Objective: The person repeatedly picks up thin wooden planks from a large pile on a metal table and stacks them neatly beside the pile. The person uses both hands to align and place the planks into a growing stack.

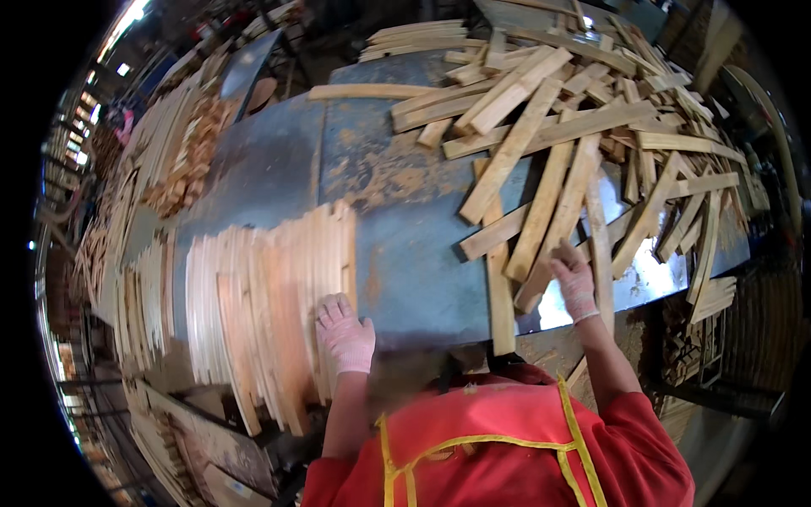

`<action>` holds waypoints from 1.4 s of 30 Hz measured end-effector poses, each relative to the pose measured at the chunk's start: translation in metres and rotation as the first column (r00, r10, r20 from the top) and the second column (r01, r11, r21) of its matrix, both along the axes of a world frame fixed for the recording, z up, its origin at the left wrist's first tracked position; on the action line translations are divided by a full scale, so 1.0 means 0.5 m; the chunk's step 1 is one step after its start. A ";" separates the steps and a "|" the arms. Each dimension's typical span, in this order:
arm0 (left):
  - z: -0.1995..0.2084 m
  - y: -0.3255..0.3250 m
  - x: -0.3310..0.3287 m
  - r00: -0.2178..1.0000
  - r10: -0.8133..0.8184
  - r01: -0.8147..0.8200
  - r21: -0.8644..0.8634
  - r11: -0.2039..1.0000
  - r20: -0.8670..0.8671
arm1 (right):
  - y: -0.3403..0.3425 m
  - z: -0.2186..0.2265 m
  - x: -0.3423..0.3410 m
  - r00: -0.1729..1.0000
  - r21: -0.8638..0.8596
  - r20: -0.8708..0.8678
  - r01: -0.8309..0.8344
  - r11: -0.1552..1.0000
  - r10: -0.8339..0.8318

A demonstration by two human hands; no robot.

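My left hand (345, 332), in a pale pink work glove, lies with fingers stretched out at the right edge of a row of wooden slats (279, 296). These pale slats lie side by side on the metal tabletop (414, 287), their near ends past its front edge. To the right, my right hand (576, 283), gloved alike, has its fingers curled at the edge of a long wooden slat (564, 221). That slat slants out of a jumbled pile of loose slats (591, 110); the thumb is partly hard to make out.
Sawdust (393, 182) is scattered over the table's middle. A small stack of slats (414, 38) sits at the far edge. Further rows of slats (148, 296) and stacked timber (182, 160) stand at the left. A dark metal rack (710, 389) is at the lower right.
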State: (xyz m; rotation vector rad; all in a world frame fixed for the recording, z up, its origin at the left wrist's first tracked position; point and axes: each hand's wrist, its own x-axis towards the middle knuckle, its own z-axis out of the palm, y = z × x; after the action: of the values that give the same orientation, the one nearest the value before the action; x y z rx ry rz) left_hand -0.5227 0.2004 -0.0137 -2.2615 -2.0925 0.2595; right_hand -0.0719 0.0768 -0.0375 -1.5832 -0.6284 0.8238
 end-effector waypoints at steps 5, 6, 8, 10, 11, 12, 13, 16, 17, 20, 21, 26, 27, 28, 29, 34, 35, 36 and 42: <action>0.014 0.085 0.267 0.908 -0.380 0.353 0.166 0.921 0.176 | 0.072 0.031 0.224 0.957 -0.074 0.230 0.199 0.977 -0.177; 0.022 0.112 0.350 0.869 -0.445 0.421 0.151 0.895 0.216 | 0.080 -0.008 0.276 0.959 -0.150 0.265 0.146 0.978 -0.102; 0.023 0.164 0.480 0.834 -0.487 0.474 0.117 0.873 0.259 | 0.114 -0.023 0.285 0.891 -0.203 0.450 0.170 0.964 -0.062; 0.001 0.211 0.579 0.830 -0.483 0.482 0.078 0.873 0.280 | 0.145 -0.023 0.284 0.822 -0.223 0.567 0.221 0.950 -0.058; -0.003 0.231 0.620 0.873 -0.396 0.420 -0.028 0.907 0.286 | 0.152 -0.014 0.289 0.787 -0.273 0.617 0.241 0.932 -0.023; -0.005 0.246 0.657 0.908 -0.308 0.357 -0.138 0.924 0.285 | 0.151 -0.008 0.295 0.748 -0.324 0.664 0.268 0.907 0.016; -0.009 0.255 0.671 0.940 -0.211 0.279 -0.247 0.928 0.268 | 0.150 -0.003 0.294 0.711 -0.374 0.701 0.288 0.881 0.065; -0.055 0.273 0.618 0.662 -0.013 0.383 -0.323 0.865 0.750 | 0.104 0.006 0.287 0.878 -0.543 0.469 0.203 0.815 0.094; -0.063 0.274 0.584 0.466 0.130 0.430 -0.352 0.831 0.875 | 0.094 0.012 0.285 0.900 -0.567 0.423 0.171 0.806 0.107; 0.002 0.232 0.478 -0.054 0.834 0.652 -0.613 0.446 0.550 | 0.073 -0.067 0.317 0.997 -0.479 0.076 0.028 0.877 0.010; 0.023 0.204 0.436 -0.134 0.905 0.701 -0.606 0.375 0.404 | 0.091 -0.027 0.303 0.998 -0.471 -0.065 -0.049 0.881 0.021; 0.088 0.096 0.289 -0.234 0.849 0.663 -0.562 0.495 0.473 | 0.120 -0.007 0.247 0.904 -0.105 -0.385 0.159 0.982 -0.188; 0.087 0.079 0.256 -0.222 0.803 0.606 -0.567 0.558 0.553 | 0.131 -0.011 0.242 0.894 -0.038 -0.407 0.187 0.982 -0.186; 0.089 0.068 0.194 -0.202 0.751 0.552 -0.560 0.617 0.628 | 0.143 -0.025 0.223 0.886 -0.009 -0.409 0.236 0.972 -0.220; 0.098 0.051 0.160 -0.168 0.696 0.479 -0.559 0.676 0.698 | 0.162 -0.043 0.223 0.904 0.051 -0.391 0.207 0.977 -0.171; 0.143 -0.039 -0.070 0.170 0.476 0.031 -0.487 0.873 0.863 | 0.242 -0.031 0.017 0.699 0.196 -0.715 0.187 0.963 0.009; 0.137 -0.052 -0.126 0.380 0.321 -0.036 -0.333 0.942 0.867 | 0.239 -0.065 -0.042 0.661 0.109 -0.748 0.206 0.972 -0.056; 0.131 -0.080 -0.191 0.485 0.243 -0.082 -0.233 0.969 0.840 | 0.216 -0.042 -0.143 0.645 0.114 -0.763 0.073 0.991 0.040; 0.128 -0.174 -0.516 0.614 0.214 -0.357 0.025 0.934 0.760 | 0.206 -0.062 -0.429 0.783 -0.070 -0.612 -0.191 0.979 0.109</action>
State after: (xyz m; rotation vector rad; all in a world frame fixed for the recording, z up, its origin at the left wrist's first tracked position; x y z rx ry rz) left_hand -0.7809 0.1132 0.0502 -2.0982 -2.6827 -1.0145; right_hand -0.2866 0.1797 -0.0684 -1.2764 -0.2314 1.4427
